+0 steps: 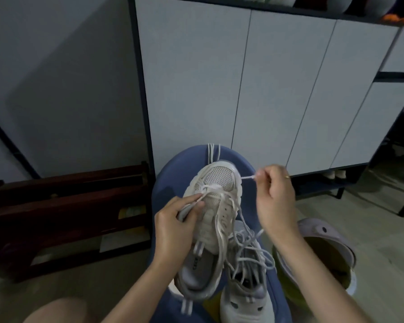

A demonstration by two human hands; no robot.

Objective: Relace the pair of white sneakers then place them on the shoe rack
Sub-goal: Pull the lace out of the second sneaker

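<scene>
Now your left hand (175, 217) grips the sneaker (210, 215) at its eyelet row on the blue stool (163, 183), toe away from you, while your right hand (274, 190) pinches the lace tip (248, 177) just right of the toe.

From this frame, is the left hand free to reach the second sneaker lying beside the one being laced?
Probably not yet. The left hand grips the upper sneaker at its laces, and that shoe partly overlies the second sneaker. The right hand pinches a lace end.
</scene>
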